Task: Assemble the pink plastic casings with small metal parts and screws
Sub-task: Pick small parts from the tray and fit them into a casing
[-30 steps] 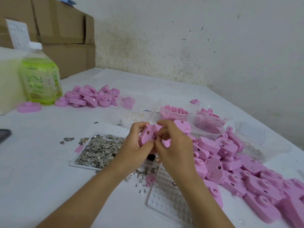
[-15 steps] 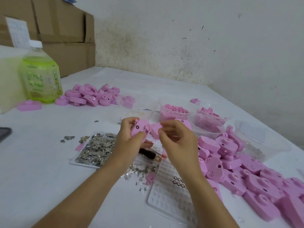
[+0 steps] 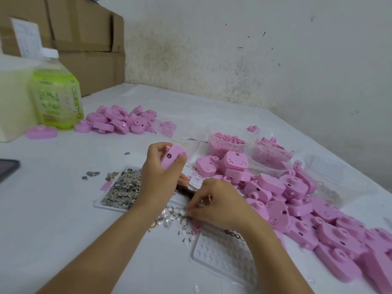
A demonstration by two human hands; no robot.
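Left hand [image 3: 161,175] grips one rounded pink plastic casing [image 3: 172,158], raised off the white worktop [image 3: 53,198]. Right hand [image 3: 220,202], fingers curled, picks among loose small metal parts [image 3: 176,215] beneath it; I cannot confirm a catch. I judge most work outstanding: heaped casings [image 3: 297,200] lie to its right.

Pink casings [image 3: 273,183], silver-grey metal parts [image 3: 125,185], green bottle [image 3: 56,98] white-capped, brown boxes [image 3: 84,39], white table [image 3: 53,209]

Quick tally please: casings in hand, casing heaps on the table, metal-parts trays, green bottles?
Pink casing in the left hand: 1
Casing heaps: 2, the far heap and the right heap
Metal-parts tray: 1
Green bottle: 1
Total: 5
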